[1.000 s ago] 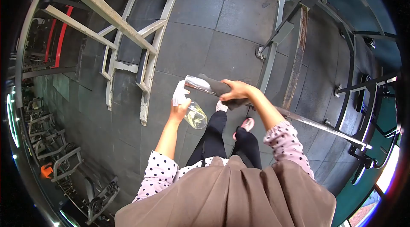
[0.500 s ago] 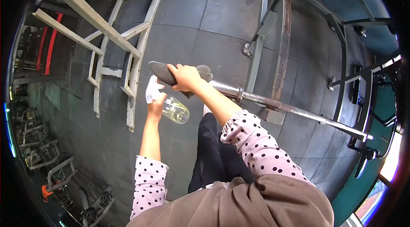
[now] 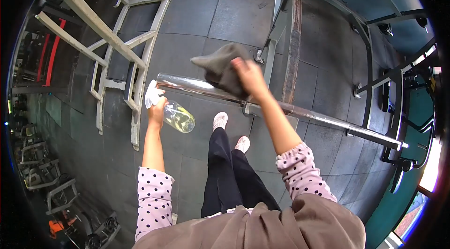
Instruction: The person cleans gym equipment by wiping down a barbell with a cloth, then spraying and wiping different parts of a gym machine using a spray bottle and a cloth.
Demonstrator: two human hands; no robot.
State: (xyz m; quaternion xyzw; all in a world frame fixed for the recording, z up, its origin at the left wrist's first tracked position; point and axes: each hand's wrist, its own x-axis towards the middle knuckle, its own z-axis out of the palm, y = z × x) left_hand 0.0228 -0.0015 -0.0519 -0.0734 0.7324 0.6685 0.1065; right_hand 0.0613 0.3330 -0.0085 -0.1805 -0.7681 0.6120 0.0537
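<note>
Cloth of grey fabric [image 3: 224, 66], clamped in the right hand [image 3: 251, 80], is overlapping a shiny cylindrical metal bar [image 3: 183, 84]; the left hand [image 3: 158, 109] is clasping a clear, white-topped plastic spray bottle [image 3: 179, 117] by its neck, probably keeping the trigger handy.

The left grip [image 3: 158, 109] is curled tight, its left wrist [image 3: 155, 125] nearly straight. Behind that grip, the left forearm [image 3: 153, 150] runs back toward the body with little slant. The right grip [image 3: 252, 78] reaches farther forward, well apart from the left grip and to its right. Its fingers [image 3: 238, 65] are bent and a little blurred. From the right grip, the right forearm [image 3: 281, 126] slants backward and outward, away from the left arm.
</note>
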